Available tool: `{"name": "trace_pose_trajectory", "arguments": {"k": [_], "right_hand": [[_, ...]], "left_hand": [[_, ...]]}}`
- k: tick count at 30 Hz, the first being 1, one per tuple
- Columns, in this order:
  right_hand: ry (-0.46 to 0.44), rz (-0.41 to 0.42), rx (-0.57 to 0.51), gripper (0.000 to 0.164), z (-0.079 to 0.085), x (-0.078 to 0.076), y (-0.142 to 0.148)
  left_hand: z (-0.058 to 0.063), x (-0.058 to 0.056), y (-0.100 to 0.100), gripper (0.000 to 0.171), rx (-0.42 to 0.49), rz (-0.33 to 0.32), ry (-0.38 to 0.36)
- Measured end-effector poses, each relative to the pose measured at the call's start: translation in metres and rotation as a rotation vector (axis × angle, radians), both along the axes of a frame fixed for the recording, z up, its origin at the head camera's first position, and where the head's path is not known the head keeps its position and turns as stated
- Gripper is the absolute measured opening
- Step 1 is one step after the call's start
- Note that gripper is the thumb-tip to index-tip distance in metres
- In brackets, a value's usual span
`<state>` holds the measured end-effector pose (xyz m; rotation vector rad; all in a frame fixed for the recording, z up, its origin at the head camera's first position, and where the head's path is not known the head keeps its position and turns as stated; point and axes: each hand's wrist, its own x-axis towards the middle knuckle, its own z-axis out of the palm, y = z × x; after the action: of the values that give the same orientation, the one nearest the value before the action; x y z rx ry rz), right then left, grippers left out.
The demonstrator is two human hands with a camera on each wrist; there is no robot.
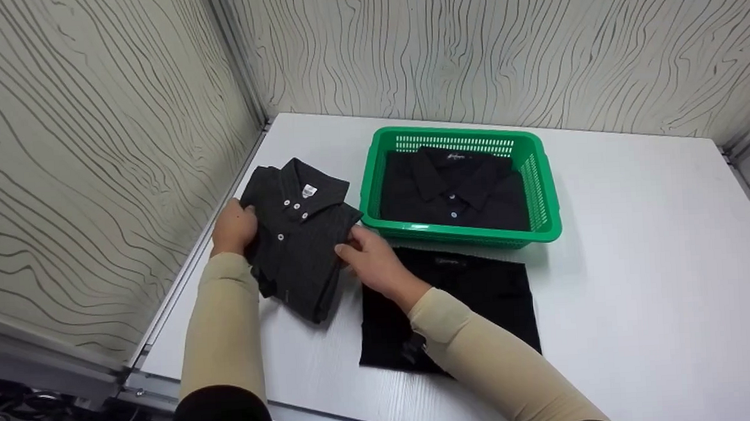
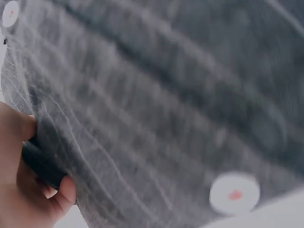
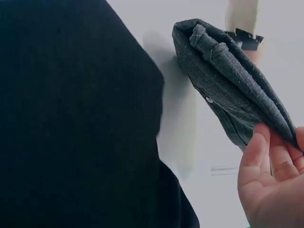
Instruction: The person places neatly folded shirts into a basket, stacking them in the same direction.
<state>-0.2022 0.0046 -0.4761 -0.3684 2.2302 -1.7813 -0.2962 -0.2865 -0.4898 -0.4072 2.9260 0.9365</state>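
A folded dark grey button-up shirt (image 1: 306,240) is held between both hands, its collar pointing away from me and its near end tilted down. My left hand (image 1: 233,227) grips the shirt's left edge; in the left wrist view, thumb and fingers of the left hand (image 2: 33,185) pinch the cloth. On the opposite edge, my right hand (image 1: 374,262) holds the folded layers between thumb and fingers. The right wrist view shows the right hand (image 3: 273,183) beneath the shirt's stacked folds (image 3: 228,71). Below my right forearm lies a folded black shirt (image 1: 476,295), partly covered by that arm.
Behind the black shirt stands a green plastic basket (image 1: 546,233) with a folded dark polo shirt (image 1: 406,189) inside. All this is on a white table (image 1: 648,273). Patterned panels (image 1: 469,51) border the table at the back and left.
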Motion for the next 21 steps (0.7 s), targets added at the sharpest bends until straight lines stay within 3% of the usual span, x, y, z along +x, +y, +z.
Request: {"name": "trace_pose_trajectory", "arguments": {"k": [8,16,21], "right_hand": [[0.077,-0.013,0.024,0.014,0.018,-0.011,0.023],[0.231,-0.112,0.079,0.007,0.04,-0.024,0.053],[0.296,-0.166,0.145,0.012,0.054,-0.031,0.08]], "left_hand": [[0.013,-0.008,0.013,0.048,-0.014,-0.018,0.048],[0.035,-0.016,0.037,0.043,-0.02,-0.038,0.094],[0.052,-0.016,0.055,0.042,0.009,-0.08,0.102]]}}
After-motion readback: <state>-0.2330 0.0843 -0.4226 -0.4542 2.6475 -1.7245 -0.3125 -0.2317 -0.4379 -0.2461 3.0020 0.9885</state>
